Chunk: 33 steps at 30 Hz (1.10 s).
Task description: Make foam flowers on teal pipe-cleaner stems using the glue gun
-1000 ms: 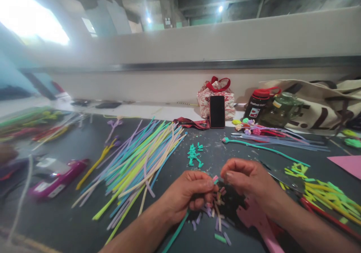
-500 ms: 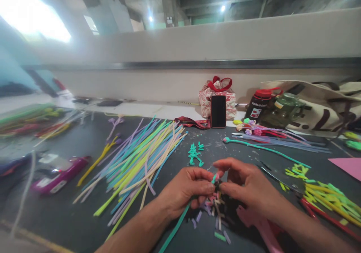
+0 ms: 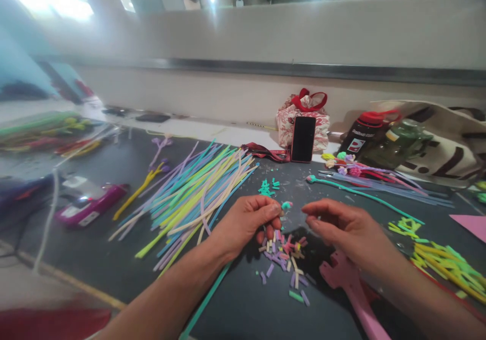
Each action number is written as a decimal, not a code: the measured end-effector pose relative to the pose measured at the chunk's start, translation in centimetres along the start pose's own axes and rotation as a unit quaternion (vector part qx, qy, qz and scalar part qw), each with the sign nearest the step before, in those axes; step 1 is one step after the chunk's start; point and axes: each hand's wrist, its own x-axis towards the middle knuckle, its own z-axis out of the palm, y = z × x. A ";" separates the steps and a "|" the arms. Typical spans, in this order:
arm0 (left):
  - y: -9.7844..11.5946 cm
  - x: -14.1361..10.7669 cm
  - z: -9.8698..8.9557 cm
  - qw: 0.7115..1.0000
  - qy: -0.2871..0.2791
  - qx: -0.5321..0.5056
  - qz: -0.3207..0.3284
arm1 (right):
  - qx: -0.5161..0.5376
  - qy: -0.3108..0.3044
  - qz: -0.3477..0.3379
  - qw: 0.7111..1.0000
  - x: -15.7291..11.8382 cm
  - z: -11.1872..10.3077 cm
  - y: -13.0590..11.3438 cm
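My left hand (image 3: 248,221) pinches a teal pipe cleaner (image 3: 208,299), whose long tail passes beneath my wrist toward the bottom edge. A small teal and pink tip (image 3: 286,205) sticks out past my thumb and forefinger. My right hand (image 3: 337,223) hovers just to the right of that tip, open and apart from it, with thumb and fingers parted. Under both hands lies a scatter of short cut pieces (image 3: 281,259) in purple, pink and cream. A pink plastic tool (image 3: 357,294) lies beneath my right wrist, partly hidden by the forearm.
Long pastel pipe cleaners (image 3: 193,198) are spread at left. Teal cut pieces (image 3: 269,186) lie beyond my left hand. A phone (image 3: 302,138) leans on a patterned bag (image 3: 283,125). Finished flower stems (image 3: 355,170), bottles (image 3: 360,135) and yellow pieces (image 3: 444,264) are at right.
My right hand has drawn away to the right from the teal tip, opening a gap between the hands. My left hand keeps its pinch. The camera view has shifted.
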 end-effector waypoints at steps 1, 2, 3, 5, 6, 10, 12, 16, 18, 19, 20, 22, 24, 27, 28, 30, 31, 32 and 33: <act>0.4 -0.2 -0.1 1.000 0.001 0.004 0.011 | -0.008 -0.001 -0.004 1.000 -0.1 0.0 0.0; 0.8 -0.5 -0.1 1.000 0.001 0.012 0.026 | -0.018 -0.002 -0.011 1.000 -0.1 -0.1 0.0; 1.3 -0.9 -0.2 0.999 -0.001 0.023 0.044 | -0.027 -0.002 -0.018 0.999 -0.1 -0.1 0.1; 2.3 -1.5 -0.3 0.996 -0.012 0.044 0.075 | -0.035 -0.001 -0.025 0.999 -0.2 -0.3 0.1; 2.8 -1.8 -0.3 0.996 -0.023 0.047 0.075 | -0.035 -0.004 -0.026 0.999 -0.2 -0.3 0.1; 4.1 -2.0 -0.4 0.998 -0.062 -0.002 0.030 | -0.020 -0.030 -0.029 0.999 0.0 -0.2 0.1; 4.2 -1.7 -0.3 0.997 -0.074 -0.025 0.010 | -0.025 -0.041 -0.043 0.998 0.1 0.1 0.0; 4.0 -0.9 0.4 0.993 -0.105 -0.047 -0.013 | -0.053 -0.091 -0.093 0.990 1.0 1.0 -0.8; 4.0 -0.7 0.7 0.993 -0.109 -0.054 -0.007 | -0.031 -0.151 -0.122 0.980 1.8 1.3 -1.5; 4.0 -0.7 0.9 0.992 -0.108 -0.058 0.001 | -0.013 -0.183 -0.134 0.974 2.3 1.3 -1.9; 4.0 -0.7 0.9 0.993 -0.103 -0.062 0.009 | -0.004 -0.205 -0.144 0.968 2.8 1.1 -2.1; 4.1 -0.9 0.6 0.993 -0.083 -0.075 0.025 | -0.034 -0.195 -0.146 0.969 3.9 0.5 -2.4; 4.2 -1.2 -0.1 0.993 -0.058 -0.092 0.033 | -0.109 -0.133 -0.124 0.977 5.0 -0.4 -2.3; 4.0 -1.7 -1.3 0.992 -0.037 -0.113 0.041 | -0.169 -0.080 -0.089 0.978 6.8 -2.0 -1.5; 3.8 -1.7 -1.7 0.992 -0.029 -0.118 0.046 | -0.178 -0.070 -0.081 0.978 7.4 -2.4 -1.3; 3.5 -1.8 -2.2 0.990 0.003 -0.127 0.062 | -0.202 -0.051 -0.065 0.976 8.5 -2.8 -0.9; 3.2 -1.7 -2.4 0.989 0.026 -0.132 0.069 | -0.214 -0.044 -0.058 0.974 9.0 -2.8 -0.8; 3.0 -1.7 -2.5 0.987 0.048 -0.136 0.075 | -0.225 -0.039 -0.053 0.972 9.5 -2.8 -0.7; 2.8 -1.6 -2.6 0.985 0.067 -0.140 0.080 | -0.235 -0.036 -0.048 0.970 9.9 -2.6 -0.7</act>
